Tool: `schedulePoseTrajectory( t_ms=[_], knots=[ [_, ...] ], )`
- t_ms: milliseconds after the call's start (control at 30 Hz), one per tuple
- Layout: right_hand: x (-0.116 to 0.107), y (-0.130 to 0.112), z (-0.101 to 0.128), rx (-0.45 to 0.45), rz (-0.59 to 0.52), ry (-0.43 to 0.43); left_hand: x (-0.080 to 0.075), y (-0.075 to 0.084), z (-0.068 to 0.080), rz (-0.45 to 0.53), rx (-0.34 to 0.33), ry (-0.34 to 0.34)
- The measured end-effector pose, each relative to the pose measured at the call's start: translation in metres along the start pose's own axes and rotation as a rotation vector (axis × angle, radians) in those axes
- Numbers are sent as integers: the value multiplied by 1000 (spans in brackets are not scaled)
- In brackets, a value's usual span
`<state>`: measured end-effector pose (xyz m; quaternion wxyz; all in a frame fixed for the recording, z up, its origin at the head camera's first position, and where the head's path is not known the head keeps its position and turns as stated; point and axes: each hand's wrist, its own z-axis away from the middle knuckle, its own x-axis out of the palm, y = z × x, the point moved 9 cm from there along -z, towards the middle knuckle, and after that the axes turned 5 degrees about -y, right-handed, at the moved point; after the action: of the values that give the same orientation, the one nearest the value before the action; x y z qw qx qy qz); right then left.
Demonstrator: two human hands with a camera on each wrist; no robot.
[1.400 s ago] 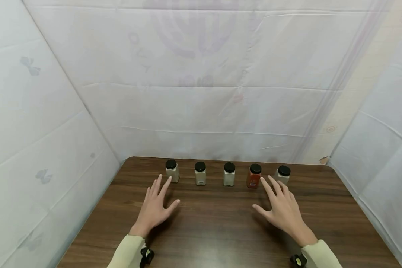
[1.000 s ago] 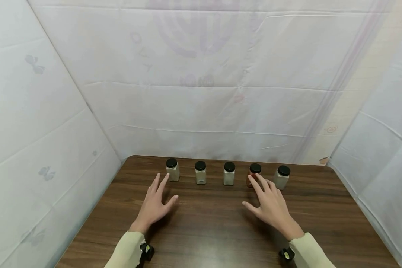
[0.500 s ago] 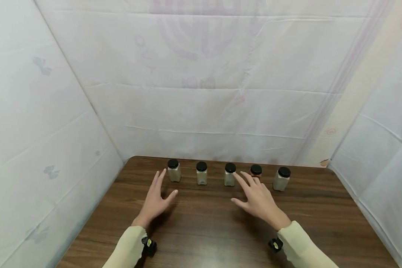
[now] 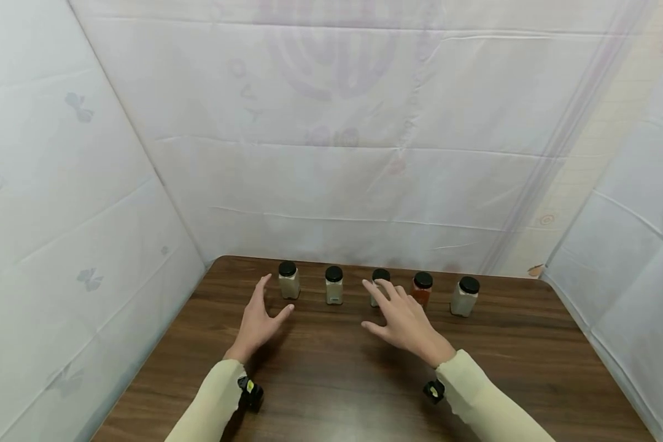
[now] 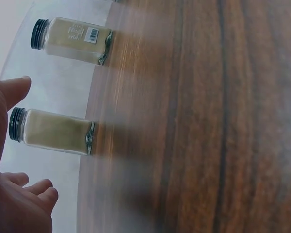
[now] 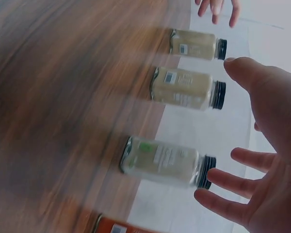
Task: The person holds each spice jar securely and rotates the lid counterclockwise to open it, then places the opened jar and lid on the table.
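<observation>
Five black-lidded spice jars stand in a row at the far edge of the brown table (image 4: 337, 368). Four hold pale powder: the leftmost (image 4: 288, 280), the second (image 4: 334, 285), the middle one (image 4: 379, 277) and the rightmost (image 4: 465, 296). The fourth jar (image 4: 422, 288) holds red powder. My left hand (image 4: 262, 313) hovers open with spread fingers just left of the leftmost jar (image 5: 51, 132). My right hand (image 4: 392, 313) is open too, with its fingertips in front of the middle jar (image 6: 162, 162), partly hiding it. Neither hand holds anything.
White sheeting (image 4: 331, 153) walls in the table at the back and on both sides, close behind the jars. The table's front half is bare wood. Both arms wear pale sleeves with a small black camera at each wrist.
My right hand has slid left along the row, from in front of the red and rightmost jars to the middle jar. My left hand has hardly moved.
</observation>
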<state>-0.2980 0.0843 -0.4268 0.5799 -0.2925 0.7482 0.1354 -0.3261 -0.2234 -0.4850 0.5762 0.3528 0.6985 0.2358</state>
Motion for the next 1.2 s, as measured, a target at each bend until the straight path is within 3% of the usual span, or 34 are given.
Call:
schedulePoseTrajectory(
  t_ms=[300, 600, 900, 1200],
  knots=[
    [1, -19, -21, -84, -90, -11, 6, 0, -9, 23, -18, -2],
    [8, -34, -33, -133, -113, -36, 9, -2, -15, 56, -47, 3],
    [15, -45, -43, -143, -123, -45, 10, 2, -23, 92, -61, 15],
    [22, -55, -56, -150, -134, -61, 12, 2, -31, 68, -53, 22]
  ],
)
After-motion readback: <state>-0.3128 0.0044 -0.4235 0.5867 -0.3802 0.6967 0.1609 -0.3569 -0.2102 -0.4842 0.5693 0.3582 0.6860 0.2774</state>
